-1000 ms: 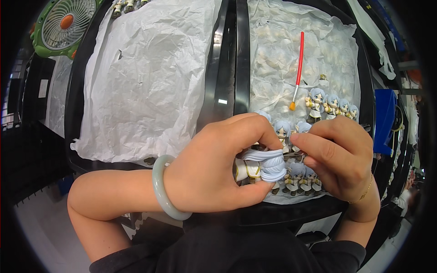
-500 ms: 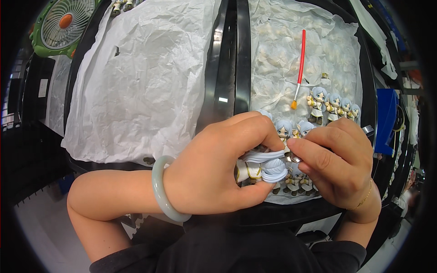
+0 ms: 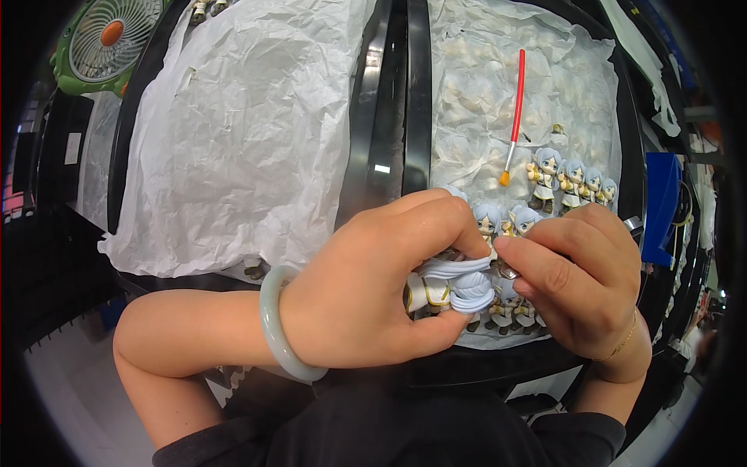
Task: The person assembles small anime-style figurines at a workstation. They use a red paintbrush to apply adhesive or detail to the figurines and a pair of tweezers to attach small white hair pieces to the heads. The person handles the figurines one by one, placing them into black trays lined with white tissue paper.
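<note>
Figurine (image 3: pixel 459 286) still gripped by left hand (image 3: pixel 373 303), right hand (image 3: pixel 580 284) pinching it as before

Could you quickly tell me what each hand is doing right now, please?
Left hand: closed around a small figurine.
Right hand: fingers pinching the same figurine.

Left hand (image 3: pixel 373 300) curled closed, thumb and fingers pinching; right hand (image 3: pixel 580 292) meets it, fingertips pressed together.
</note>
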Motion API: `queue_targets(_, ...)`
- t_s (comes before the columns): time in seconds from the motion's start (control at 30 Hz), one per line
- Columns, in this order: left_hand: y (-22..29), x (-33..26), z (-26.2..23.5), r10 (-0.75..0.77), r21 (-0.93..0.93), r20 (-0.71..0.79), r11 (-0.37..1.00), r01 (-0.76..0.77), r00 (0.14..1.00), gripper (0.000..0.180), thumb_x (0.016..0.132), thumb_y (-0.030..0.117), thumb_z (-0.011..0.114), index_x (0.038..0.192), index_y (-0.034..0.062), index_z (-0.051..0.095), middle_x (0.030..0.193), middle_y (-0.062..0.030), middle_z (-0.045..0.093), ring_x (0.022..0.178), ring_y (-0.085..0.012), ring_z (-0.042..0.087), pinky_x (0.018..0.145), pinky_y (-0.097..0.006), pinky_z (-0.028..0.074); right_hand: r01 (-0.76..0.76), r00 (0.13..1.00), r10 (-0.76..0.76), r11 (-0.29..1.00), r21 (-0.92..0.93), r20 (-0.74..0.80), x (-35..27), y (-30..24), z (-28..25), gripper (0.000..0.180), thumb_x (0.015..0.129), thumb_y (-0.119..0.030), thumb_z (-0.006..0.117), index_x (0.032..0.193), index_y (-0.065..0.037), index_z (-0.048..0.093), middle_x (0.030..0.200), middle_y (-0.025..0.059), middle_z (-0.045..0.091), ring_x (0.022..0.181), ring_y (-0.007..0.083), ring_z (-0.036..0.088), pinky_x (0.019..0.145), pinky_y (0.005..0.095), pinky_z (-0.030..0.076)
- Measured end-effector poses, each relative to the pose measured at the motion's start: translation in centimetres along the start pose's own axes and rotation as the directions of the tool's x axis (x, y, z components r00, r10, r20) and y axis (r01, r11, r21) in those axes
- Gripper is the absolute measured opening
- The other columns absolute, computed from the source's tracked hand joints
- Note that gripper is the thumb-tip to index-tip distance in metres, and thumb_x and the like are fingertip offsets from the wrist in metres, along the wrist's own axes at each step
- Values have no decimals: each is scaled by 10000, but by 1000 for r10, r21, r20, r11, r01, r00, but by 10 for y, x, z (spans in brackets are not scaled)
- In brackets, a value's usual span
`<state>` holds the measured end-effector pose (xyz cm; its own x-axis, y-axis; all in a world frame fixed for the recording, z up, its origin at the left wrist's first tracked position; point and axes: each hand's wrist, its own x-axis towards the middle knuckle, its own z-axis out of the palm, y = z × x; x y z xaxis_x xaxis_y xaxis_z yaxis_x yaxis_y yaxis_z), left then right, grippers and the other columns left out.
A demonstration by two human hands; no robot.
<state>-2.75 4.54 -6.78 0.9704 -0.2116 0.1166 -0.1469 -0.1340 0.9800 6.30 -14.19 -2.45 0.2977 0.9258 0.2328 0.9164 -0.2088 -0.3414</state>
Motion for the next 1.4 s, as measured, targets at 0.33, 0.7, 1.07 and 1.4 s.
queue_targets(0.33,0,0,0,-4,40,-5,999,4,1000,298,662,16,684,905,-17,515,815,-80,517,706,-122,549,627,-218,439,-12,1000,13,1000,-29,21,1,-3,2,294,594,-89,668,881,-40,632,742,64,543,628,217,485,540,309,386)
queue_targets(0.7,1,-1,-1,-40,-39,-1,998,40,999,322,675,12,676,942,-34,502,869,-94,511,758,-125,551,679,-224,462,0,999,2,999,48,-45,-1,0,4,243,689,-80,645,925,-30,620,755,78,567,612,215,501,534,301,392)
queue_targets(1.07,1,-2,1,-63,-63,7,996,64,998,316,667,3,678,928,-24,501,871,-84,511,762,-115,552,675,-217,467,-4,1000,4,1000,-6,-2,0,1,6,208,721,-117,637,912,-38,617,691,68,570,549,195,497,482,291,373)
queue_targets(1.4,3,-3,-2,-135,-105,43,985,139,990,308,681,-5,671,938,-24,503,868,-72,525,782,-106,559,691,-222,460,54,999,-54,992,-110,-3,1,-1,5,227,671,-109,650,881,-33,611,683,59,557,536,187,487,462,297,363)
